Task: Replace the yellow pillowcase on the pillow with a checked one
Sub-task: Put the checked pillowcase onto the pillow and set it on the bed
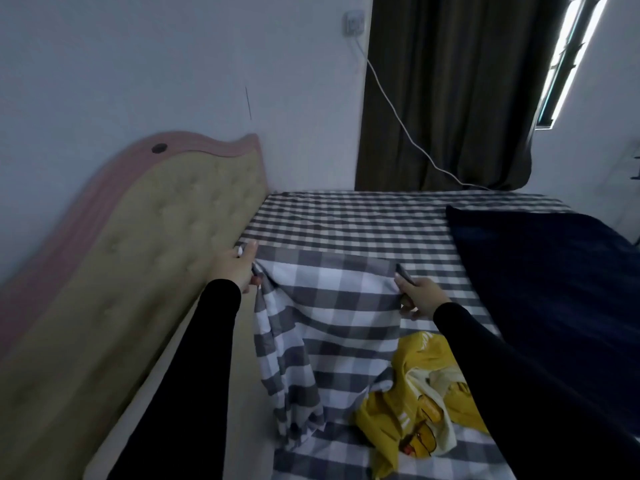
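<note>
We held the checked pillowcase [329, 306] up by its two top corners, one in each hand. Our left hand [239, 268] pinched the left corner, next to the tan headboard [156, 237]. Our pointing finger on that hand stuck out straight, and the other fingers were curled on the cloth. Our right hand [420, 296] gripped the right corner with its fingers curled round the edge. Both our arms had black sleeves [180, 375].

The pillowcase had big grey and white squares. It hung down between our hands and sagged in the middle. Its left side drooped in long folds, and its bottom end lay bunched on the bed. We could not see the pillow itself, and we could not tell if it was inside the cloth.

The yellow pillowcase [415, 410] lay crumpled on the bed, just under our right arm and touching the bottom of the checked one. It had some white parts and a little picture on it.

The bed sheet [346, 220] had smaller grey and white squares. A dark blue blanket [536, 271] lay on the right side of the bed. Behind the bed hung a dark curtain [450, 98], and a white cable [398, 116] ran down from a wall socket [354, 24].
</note>
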`<state>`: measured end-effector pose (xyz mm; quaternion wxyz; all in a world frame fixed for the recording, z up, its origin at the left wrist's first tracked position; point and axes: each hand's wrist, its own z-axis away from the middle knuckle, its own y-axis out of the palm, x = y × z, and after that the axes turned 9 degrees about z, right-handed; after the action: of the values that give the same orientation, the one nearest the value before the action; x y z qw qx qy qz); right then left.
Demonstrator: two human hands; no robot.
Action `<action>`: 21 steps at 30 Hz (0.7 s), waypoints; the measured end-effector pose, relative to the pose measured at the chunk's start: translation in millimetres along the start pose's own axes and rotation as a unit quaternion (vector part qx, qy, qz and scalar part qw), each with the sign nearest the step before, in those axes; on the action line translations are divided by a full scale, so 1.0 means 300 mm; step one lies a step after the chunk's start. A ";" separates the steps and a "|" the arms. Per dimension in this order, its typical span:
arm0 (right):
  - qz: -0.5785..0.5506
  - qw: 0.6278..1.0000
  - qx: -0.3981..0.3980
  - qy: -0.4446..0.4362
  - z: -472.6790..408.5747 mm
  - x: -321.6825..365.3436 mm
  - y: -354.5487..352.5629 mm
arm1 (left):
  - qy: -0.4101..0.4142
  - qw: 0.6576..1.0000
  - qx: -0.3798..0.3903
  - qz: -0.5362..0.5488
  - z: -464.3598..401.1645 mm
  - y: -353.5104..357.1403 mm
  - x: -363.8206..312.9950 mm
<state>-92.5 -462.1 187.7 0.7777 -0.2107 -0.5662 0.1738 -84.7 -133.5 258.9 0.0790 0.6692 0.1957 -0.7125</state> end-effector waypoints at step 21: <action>-0.131 0.961 -0.234 -0.063 -0.305 0.428 -0.211 | 0.067 0.994 -0.023 0.084 -0.372 0.294 -0.325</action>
<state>35.1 -462.6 299.8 0.6852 -0.2994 -0.6617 -0.0538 60.4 -185.4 336.5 0.1406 0.7271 0.1602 -0.6526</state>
